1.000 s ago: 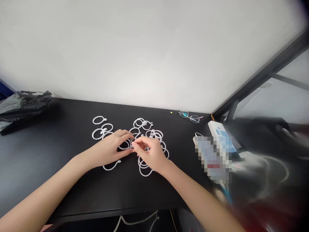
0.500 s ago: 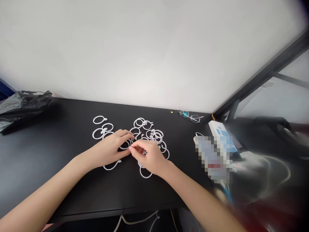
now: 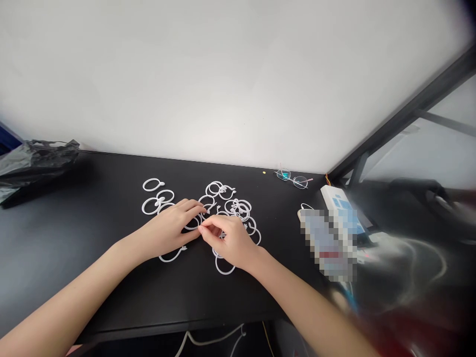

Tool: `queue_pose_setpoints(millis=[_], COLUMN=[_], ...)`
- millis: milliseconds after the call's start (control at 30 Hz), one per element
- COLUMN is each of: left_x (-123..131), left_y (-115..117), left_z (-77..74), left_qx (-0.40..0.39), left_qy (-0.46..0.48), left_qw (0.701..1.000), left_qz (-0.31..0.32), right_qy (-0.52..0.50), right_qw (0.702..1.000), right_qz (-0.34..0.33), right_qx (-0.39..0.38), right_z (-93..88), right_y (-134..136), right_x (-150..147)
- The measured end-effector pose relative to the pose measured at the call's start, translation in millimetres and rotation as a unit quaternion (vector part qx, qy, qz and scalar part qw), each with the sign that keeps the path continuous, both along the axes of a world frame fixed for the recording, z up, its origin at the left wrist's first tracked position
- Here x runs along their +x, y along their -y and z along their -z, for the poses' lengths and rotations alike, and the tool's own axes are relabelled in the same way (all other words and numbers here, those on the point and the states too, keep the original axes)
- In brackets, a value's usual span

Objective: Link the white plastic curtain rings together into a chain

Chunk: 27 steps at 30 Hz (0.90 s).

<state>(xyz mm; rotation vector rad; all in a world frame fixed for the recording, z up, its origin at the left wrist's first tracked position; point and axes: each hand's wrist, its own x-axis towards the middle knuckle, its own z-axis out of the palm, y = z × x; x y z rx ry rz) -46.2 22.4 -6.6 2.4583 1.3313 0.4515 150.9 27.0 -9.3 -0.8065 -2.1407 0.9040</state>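
Note:
My left hand (image 3: 174, 225) is closed around a white plastic ring (image 3: 192, 228), its fingers and thumb curved on either side of it. My right hand (image 3: 234, 243) pinches at the right side of that ring, thumb and index finger meeting close to my left fingertips. What lies exactly between the right fingertips is hidden. Several more white rings with small clasp ends (image 3: 242, 210) lie overlapping beyond and under my right hand. Another group of rings (image 3: 150, 206) rests left of my left hand, and an open-looking ring (image 3: 171, 259) is below it.
A black table (image 3: 111, 198) carries everything. Glasses (image 3: 292, 178) lie near the wall. At the right are a white-and-blue box (image 3: 336, 198), a blurred-out item (image 3: 327, 248) and cables. A black plastic bag (image 3: 40, 163) sits at the far left.
Almost nothing has moved. Both hands stay at the same ring in nearly the same pose; the view has shifted very slightly.

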Motion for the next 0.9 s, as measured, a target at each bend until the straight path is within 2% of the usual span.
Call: queue_pose_setpoints(millis=[900], left_x=[3.5], left_y=[0.3], left_z=[1.4], left_qx=[0.012], left_qy=[-0.014], left_qw=[1.0], left_qz=[-0.006], right_qy=[0.032], right_qw=[0.999], right_qz=[0.002], right_qx=[0.015], right_z=[1.3], right_y=[1.0], right_x=[0.2])
